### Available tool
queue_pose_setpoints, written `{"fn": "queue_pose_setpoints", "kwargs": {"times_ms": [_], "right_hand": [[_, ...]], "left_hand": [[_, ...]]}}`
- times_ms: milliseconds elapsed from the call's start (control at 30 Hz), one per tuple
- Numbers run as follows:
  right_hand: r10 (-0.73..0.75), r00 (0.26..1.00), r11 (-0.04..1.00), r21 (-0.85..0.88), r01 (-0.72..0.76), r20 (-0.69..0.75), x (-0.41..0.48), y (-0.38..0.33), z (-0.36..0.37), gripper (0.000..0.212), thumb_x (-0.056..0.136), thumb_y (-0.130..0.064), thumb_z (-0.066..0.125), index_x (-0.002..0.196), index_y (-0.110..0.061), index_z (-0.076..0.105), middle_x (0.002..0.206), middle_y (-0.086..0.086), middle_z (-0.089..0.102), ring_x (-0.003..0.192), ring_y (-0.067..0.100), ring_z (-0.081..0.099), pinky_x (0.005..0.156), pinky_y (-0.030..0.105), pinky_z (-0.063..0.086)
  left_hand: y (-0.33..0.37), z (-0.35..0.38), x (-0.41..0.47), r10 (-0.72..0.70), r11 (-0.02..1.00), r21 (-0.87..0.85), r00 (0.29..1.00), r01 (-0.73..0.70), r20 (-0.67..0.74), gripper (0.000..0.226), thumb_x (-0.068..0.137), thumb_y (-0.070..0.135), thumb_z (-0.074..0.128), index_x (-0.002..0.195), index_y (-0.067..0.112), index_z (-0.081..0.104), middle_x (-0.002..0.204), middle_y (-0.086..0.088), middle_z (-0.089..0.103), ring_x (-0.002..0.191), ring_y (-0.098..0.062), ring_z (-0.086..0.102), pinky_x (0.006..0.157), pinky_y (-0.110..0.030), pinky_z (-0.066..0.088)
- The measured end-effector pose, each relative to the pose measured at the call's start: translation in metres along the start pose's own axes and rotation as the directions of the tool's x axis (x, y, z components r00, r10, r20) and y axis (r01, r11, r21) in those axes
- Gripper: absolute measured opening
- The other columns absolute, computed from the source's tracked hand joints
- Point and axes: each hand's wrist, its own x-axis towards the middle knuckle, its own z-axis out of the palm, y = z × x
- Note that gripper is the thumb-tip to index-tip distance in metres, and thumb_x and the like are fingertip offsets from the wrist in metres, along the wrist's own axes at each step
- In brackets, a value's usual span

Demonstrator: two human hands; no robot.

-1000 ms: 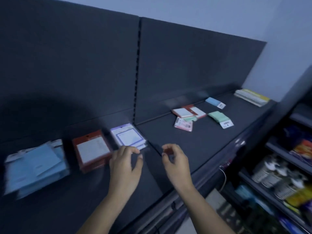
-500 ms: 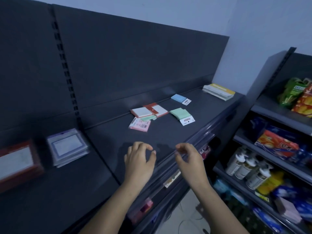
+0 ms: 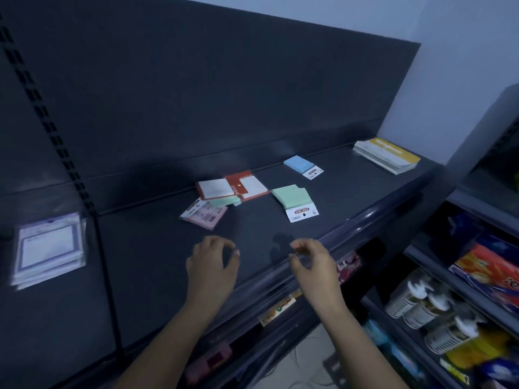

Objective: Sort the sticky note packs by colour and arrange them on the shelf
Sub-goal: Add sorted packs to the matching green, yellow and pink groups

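Observation:
Loose sticky note packs lie on the dark shelf [image 3: 157, 248]. A pink pack [image 3: 206, 216] is nearest my hands, with two red-framed packs [image 3: 233, 186] and a small green pack [image 3: 223, 203] behind it. A larger green pack [image 3: 293, 198] with a white header lies to the right, and a blue pack [image 3: 299, 164] sits farther back. A purple-bordered stack [image 3: 49, 248] rests at the left. My left hand [image 3: 210, 265] and my right hand [image 3: 314, 265] hover over the shelf's front, fingers loosely curled, holding nothing.
A yellow-topped stack of pads [image 3: 386, 154] lies at the shelf's far right end. The raised shelf lip [image 3: 373, 217] runs along the front. To the right, another rack holds white bottles [image 3: 421, 304] and bright snack packets [image 3: 494, 270].
The view has swung right: the blue and red stacks at the left have left the frame and the purple stack slid to the left edge. Both hands have moved right, toward the loose packs, still holding nothing.

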Motion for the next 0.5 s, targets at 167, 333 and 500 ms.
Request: {"fn": "queue_pose_setpoints", "kwargs": {"times_ms": [167,333,500], "right_hand": [[-0.006,1.0,0.997,-0.075,0.005,-0.013,0.045,-0.001,0.021,0.017,0.084,-0.006,0.062,0.101,-0.01,0.063,0.097,-0.005,0.055,0.104,0.022,0.054,0.096,0.033,0.041],[0.048,0.998,0.98,-0.19,-0.057,-0.049,0.089,0.005,0.026,0.02,0.084,-0.011,0.062,0.105,-0.011,0.063,0.111,0.005,0.062,0.11,0.026,0.049,0.097,0.042,0.038],[0.143,0.981,0.955,-0.244,-0.171,-0.13,0.117,0.017,0.023,0.028,0.085,-0.018,0.062,0.113,-0.013,0.06,0.118,0.007,0.056,0.112,0.029,0.046,0.096,0.04,0.035]], "left_hand": [[-0.013,0.0,0.044,-0.039,0.997,0.061,0.999,0.038,0.014,0.012,0.09,0.026,0.056,0.1,0.021,0.06,0.117,0.003,0.053,0.111,-0.017,0.043,0.091,-0.033,0.028],[-0.021,0.008,0.091,-0.064,0.993,0.097,0.998,0.063,0.008,0.02,0.086,0.025,0.059,0.105,0.018,0.062,0.121,0.0,0.054,0.116,-0.021,0.044,0.092,-0.036,0.032],[-0.028,0.022,0.124,-0.051,0.967,0.251,0.996,0.032,0.07,0.03,0.086,0.029,0.057,0.112,0.015,0.057,0.123,-0.002,0.051,0.118,-0.023,0.042,0.099,-0.038,0.032]]}}
